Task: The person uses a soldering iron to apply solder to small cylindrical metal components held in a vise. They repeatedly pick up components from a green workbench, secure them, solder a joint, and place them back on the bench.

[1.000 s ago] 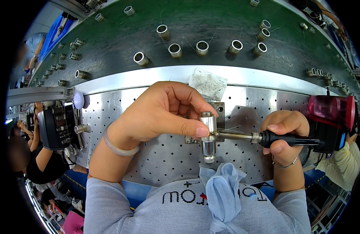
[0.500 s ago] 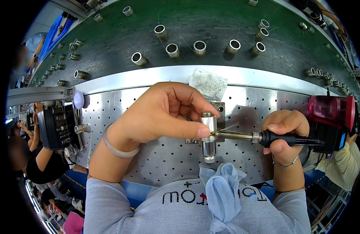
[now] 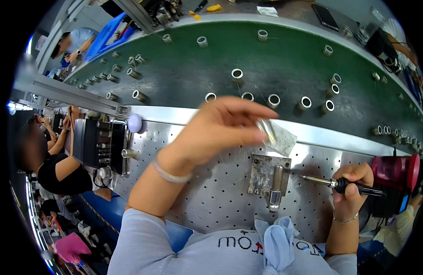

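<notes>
My left hand is raised near the far edge of the perforated metal bench, its thumb and fingers pinching a short shiny metal sleeve, blurred by motion. In my right hand is a soldering iron with a black handle, its bare tip pointing left. Between the hands, a worn square metal plate carries a bare polished metal post. The iron's tip is a little right of the post, apart from it. A crumpled whitish cloth or paper pad lies behind the plate, next to the sleeve.
Several metal sleeves with thin wires stand on the green conveyor belt beyond the bench. A black device and another sleeve are at left. A red translucent container stands at right. Other people sit at far left.
My left hand has lifted the sleeve off the post and moved it away toward the belt. My right hand has drawn the soldering iron back from the post. The whole view has shifted.
</notes>
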Action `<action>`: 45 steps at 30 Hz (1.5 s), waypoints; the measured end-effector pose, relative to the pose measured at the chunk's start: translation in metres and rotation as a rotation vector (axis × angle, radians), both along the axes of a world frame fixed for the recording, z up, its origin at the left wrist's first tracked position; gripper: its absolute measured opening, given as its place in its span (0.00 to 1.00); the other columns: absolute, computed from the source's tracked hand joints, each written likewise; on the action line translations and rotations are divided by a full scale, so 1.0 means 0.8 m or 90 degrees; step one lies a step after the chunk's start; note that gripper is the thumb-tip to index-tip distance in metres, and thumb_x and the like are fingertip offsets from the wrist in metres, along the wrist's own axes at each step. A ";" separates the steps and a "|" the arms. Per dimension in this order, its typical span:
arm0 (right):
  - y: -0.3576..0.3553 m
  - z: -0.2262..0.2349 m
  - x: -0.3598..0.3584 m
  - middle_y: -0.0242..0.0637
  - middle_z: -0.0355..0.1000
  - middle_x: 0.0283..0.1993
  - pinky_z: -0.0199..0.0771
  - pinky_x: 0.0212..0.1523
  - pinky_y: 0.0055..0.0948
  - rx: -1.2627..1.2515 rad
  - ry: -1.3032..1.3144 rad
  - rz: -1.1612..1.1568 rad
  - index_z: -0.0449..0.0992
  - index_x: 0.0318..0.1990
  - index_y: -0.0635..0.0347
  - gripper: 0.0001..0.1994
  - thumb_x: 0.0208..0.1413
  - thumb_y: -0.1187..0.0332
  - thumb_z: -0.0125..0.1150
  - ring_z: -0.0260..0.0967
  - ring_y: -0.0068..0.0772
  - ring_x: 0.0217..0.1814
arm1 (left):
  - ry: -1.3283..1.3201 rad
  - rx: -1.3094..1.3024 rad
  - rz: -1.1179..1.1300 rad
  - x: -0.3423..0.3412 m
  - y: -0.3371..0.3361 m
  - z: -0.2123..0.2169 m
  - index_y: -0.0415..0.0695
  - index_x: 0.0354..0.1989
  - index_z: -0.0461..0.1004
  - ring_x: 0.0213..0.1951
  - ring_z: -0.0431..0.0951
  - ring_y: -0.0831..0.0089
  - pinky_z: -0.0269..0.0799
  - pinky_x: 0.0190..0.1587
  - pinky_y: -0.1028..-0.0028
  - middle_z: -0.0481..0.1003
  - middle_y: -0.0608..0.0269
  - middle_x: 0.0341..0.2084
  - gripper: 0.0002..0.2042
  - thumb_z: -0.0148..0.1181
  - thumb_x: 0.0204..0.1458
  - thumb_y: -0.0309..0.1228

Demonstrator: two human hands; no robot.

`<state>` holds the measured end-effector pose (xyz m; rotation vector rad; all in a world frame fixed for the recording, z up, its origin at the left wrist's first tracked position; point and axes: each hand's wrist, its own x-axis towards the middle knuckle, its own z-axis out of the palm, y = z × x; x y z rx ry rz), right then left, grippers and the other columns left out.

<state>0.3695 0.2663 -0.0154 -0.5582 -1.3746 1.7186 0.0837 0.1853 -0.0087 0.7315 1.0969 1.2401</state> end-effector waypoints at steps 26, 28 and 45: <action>0.001 -0.005 0.000 0.37 0.66 0.19 0.57 0.13 0.12 0.015 -0.034 -0.001 0.66 0.29 0.64 0.15 0.46 0.65 0.66 0.59 0.18 0.12 | 1.038 0.302 0.131 -0.026 0.027 -0.026 0.42 0.23 0.75 0.49 0.65 0.60 0.63 0.47 0.66 0.69 0.58 0.44 0.06 0.66 0.36 0.25; 0.003 -0.004 0.002 0.37 0.66 0.19 0.57 0.13 0.13 0.017 -0.040 -0.011 0.66 0.29 0.64 0.15 0.46 0.65 0.66 0.59 0.18 0.12 | 0.783 0.253 0.091 -0.014 0.022 -0.009 0.42 0.22 0.75 0.48 0.67 0.63 0.63 0.48 0.68 0.69 0.58 0.44 0.05 0.66 0.38 0.24; -0.008 -0.001 0.001 0.38 0.69 0.21 0.65 0.20 0.16 -0.068 -0.007 0.067 0.70 0.29 0.65 0.11 0.40 0.77 0.67 0.67 0.22 0.17 | -0.123 -0.047 -0.145 0.046 -0.011 -0.025 0.37 0.37 0.74 0.37 0.74 0.71 0.71 0.40 0.76 0.74 0.54 0.34 0.17 0.68 0.36 0.22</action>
